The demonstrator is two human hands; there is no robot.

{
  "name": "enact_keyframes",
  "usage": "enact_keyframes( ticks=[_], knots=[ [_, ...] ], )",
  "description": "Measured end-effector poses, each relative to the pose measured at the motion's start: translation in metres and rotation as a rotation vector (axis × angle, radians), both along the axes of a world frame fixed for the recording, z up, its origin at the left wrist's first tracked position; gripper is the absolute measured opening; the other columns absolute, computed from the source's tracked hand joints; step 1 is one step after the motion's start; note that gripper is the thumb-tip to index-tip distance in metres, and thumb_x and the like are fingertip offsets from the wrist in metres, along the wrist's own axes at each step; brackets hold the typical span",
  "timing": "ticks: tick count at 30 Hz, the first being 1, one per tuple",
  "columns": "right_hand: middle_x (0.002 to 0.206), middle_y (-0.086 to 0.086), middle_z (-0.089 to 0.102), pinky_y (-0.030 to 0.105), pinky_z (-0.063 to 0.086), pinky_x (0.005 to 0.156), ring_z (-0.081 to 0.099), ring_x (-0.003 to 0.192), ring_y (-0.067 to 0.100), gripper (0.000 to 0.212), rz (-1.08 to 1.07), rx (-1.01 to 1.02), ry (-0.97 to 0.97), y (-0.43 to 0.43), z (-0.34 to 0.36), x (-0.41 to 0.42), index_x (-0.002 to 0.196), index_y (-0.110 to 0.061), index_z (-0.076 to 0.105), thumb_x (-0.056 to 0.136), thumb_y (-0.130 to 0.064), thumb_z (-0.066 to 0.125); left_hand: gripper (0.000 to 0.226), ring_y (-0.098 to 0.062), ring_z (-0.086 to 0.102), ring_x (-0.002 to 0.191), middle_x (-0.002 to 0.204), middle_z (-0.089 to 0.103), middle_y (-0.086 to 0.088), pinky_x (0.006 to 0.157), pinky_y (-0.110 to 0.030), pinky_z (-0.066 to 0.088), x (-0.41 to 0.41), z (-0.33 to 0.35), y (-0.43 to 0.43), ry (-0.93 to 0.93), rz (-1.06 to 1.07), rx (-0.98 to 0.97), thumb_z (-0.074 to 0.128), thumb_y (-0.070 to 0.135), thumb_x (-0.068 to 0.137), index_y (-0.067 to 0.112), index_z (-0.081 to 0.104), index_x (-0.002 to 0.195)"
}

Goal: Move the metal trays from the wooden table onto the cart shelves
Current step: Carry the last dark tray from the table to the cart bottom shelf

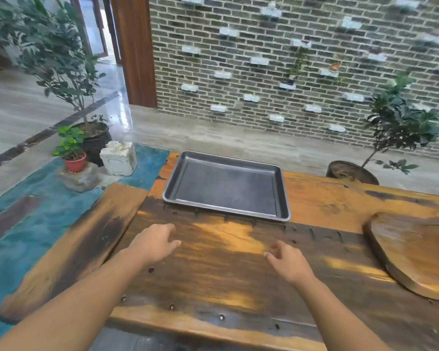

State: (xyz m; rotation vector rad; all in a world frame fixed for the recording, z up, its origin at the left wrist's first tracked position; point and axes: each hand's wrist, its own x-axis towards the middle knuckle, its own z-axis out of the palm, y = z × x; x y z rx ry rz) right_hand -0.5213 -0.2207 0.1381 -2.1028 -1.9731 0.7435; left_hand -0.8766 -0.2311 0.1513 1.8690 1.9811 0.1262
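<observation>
- A single metal tray (226,186) lies flat on the far part of the tabletop (213,274), close to its back edge and towards the left corner — a shallow rectangle with rounded corners, a thin rolled rim and a dull, dark grey floor with a faintly grainy look.
- The tabletop is thick, rough timber, amber-orange in bright patches and nearly black in others, with cracks, short chisel-like notches just in front of the tray and a scatter of small round holes nearer the person.
- The left hand (155,243) hovers above the wood short of the tray's near-left corner, palm down, fingers loosely curled and parted, holding nothing.
- The right hand (288,262) hovers to the right of it and a little nearer the person, also empty, with fingers bent and spread in a relaxed half-open claw; the two hands are well apart, and neither touches the tray.
- Both forearms are bare.
- A rounded wooden slab (416,254) with an irregular edge rests on the right end of the tabletop.
- To the left, a lower wooden plank (69,249) sits beside a glossy blue-green surface (31,224).
- Beyond that stand a small green plant in a red pot (75,163) on a stone, a pale, blocky stone planter (118,158) and a taller leafy shrub in a dark pot (96,138).
- A grey-green brick wall (289,59) with protruding pale bricks fills the background, and another potted shrub (395,127) stands at the right on the polished stone floor (23,105).
</observation>
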Motion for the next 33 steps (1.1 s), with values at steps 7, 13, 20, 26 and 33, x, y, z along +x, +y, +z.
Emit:
enact_keyframes(
  ticks=[7,13,20,26,33],
  knots=[
    [0.096,-0.002,0.067,0.031,0.044,0.073,0.063,0.106,0.026,0.042,-0.082,-0.032,-0.05,0.081,-0.011,0.0,0.121,-0.022,0.059,0.088,-0.047,0.056,0.051,-0.022,0.06,0.116,0.126,0.064,-0.003,0.093,-0.037,0.05,-0.023,-0.006,0.11,0.035,-0.057,-0.004,0.055,0.053,0.09,0.024,0.053,0.132],
    [0.112,0.004,0.068,0.035,0.048,0.085,0.061,0.111,0.027,0.047,-0.105,-0.066,-0.081,0.157,-0.039,0.016,0.127,-0.018,0.055,0.089,-0.046,0.056,0.052,-0.023,0.061,0.111,0.12,0.066,-0.004,0.088,-0.036,0.052,-0.034,-0.033,0.189,0.029,-0.027,-0.026,0.057,0.051,0.089,0.022,0.053,0.133],
    [0.127,0.016,0.055,0.039,0.045,0.089,0.054,0.116,0.036,0.054,-0.12,-0.07,-0.117,0.259,-0.094,0.047,0.134,-0.012,0.049,0.09,-0.042,0.06,0.047,-0.033,0.06,0.103,0.102,0.057,-0.009,0.073,-0.036,0.044,-0.043,-0.085,0.279,0.059,0.022,-0.105,0.061,0.054,0.085,0.015,0.048,0.109],
    [0.139,0.018,0.041,0.044,0.043,0.097,0.047,0.123,0.039,0.065,-0.189,-0.03,-0.151,0.33,-0.133,0.081,0.14,-0.013,0.042,0.086,-0.041,0.066,0.09,-0.036,0.044,0.125,0.137,0.04,-0.019,0.098,-0.044,0.045,-0.048,-0.128,0.345,0.143,0.141,-0.116,0.062,0.068,0.077,0.02,0.029,0.146],
    [0.157,0.018,0.018,0.049,0.04,0.105,0.035,0.135,0.043,0.083,-0.131,-0.014,-0.188,0.383,-0.175,0.111,0.151,-0.017,0.021,0.086,-0.04,0.067,0.122,-0.048,0.033,0.134,0.155,0.011,-0.022,0.103,-0.057,0.037,-0.057,-0.171,0.404,0.191,0.295,-0.111,0.063,0.08,0.064,0.036,-0.01,0.151]
  ],
)
